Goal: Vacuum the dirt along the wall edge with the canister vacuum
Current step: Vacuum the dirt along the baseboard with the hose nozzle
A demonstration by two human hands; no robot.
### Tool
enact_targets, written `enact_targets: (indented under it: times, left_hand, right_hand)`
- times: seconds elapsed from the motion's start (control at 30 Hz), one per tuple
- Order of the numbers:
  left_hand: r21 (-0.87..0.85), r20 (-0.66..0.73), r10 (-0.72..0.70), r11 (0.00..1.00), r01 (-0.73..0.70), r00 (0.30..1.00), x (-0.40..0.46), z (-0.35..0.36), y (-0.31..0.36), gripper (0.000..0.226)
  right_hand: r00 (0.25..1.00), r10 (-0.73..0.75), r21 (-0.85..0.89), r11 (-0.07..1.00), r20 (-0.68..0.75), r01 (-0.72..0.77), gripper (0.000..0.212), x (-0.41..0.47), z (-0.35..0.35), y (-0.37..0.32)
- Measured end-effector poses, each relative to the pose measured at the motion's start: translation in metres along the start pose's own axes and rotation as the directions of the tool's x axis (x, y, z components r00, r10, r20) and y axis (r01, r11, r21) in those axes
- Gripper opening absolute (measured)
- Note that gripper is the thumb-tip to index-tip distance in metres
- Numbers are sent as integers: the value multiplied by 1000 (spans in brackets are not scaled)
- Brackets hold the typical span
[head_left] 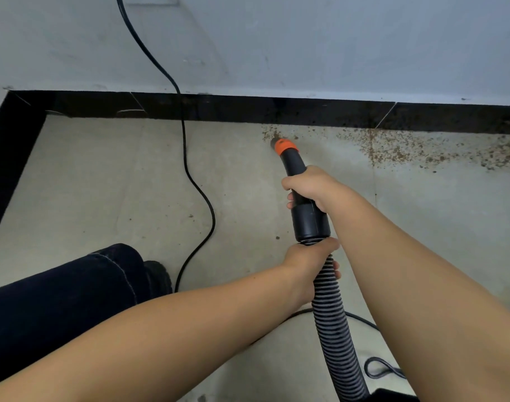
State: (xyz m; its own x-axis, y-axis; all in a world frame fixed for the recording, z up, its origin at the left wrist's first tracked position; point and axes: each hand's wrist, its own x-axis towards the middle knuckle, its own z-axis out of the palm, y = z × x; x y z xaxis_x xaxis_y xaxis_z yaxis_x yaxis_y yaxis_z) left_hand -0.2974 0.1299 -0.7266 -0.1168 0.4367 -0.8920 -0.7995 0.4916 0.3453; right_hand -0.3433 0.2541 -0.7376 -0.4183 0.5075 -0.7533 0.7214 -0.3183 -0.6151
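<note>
The vacuum's black nozzle tube (pixel 295 165) with an orange tip (pixel 285 146) points at the floor just in front of the black baseboard (pixel 248 110). My right hand (pixel 311 185) grips the black tube above its wide collar. My left hand (pixel 310 265) is wrapped around the ribbed grey-black hose (pixel 335 329) right below the collar. Brown dirt (pixel 398 147) is scattered along the wall edge to the right of the tip, with a small patch (pixel 267 134) beside the tip. The canister itself is out of sight.
A black power cord (pixel 187 158) hangs down the pale wall and snakes across the tiled floor left of the nozzle. My dark trouser leg and shoe (pixel 109 274) are at lower left. Another cord loop (pixel 382 368) lies at lower right. The baseboard turns a corner at far left.
</note>
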Motion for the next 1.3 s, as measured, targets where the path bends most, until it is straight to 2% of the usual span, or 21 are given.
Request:
enact_targets:
  times: [0.2, 0.37, 0.5, 0.6, 0.77, 0.93, 1.07, 1.3]
  left_hand:
    - [153, 102, -51, 988, 35, 993, 6, 26, 1, 19]
    - [221, 131, -66, 975, 36, 989, 12, 46, 6, 19]
    - [196, 97, -39, 981, 19, 995, 17, 46, 8, 15]
    - [120, 57, -21, 993, 14, 998, 14, 36, 8, 14]
    - [-5, -11, 13, 1000, -13, 1000, 7, 12, 6, 15]
    - [-52, -60, 34, 998, -37, 998, 2, -9, 11, 16]
    - [-19, -61, 31, 999, -32, 998, 5, -18, 20, 15]
    - [128, 74, -30, 992, 21, 997, 15, 12, 22, 20]
  right_hand:
    - [987, 58, 96, 994, -147, -44, 15, -4, -47, 15]
    - [965, 109, 174, 982, -237, -68, 23, -3, -78, 22]
    - [973, 86, 151, 987, -212, -55, 21, 2, -74, 14]
    - [989, 52, 63, 997, -142, -43, 15, 4, -54, 4]
    - [1000, 11, -40, 999, -20, -12, 15, 9, -12, -6]
    - [999, -20, -49, 999, 45, 22, 16, 14, 19, -15]
    - [999, -33, -7, 999, 21, 33, 20, 16, 23, -18]
    - [990, 41, 82, 996, -137, -30, 17, 11, -31, -6]
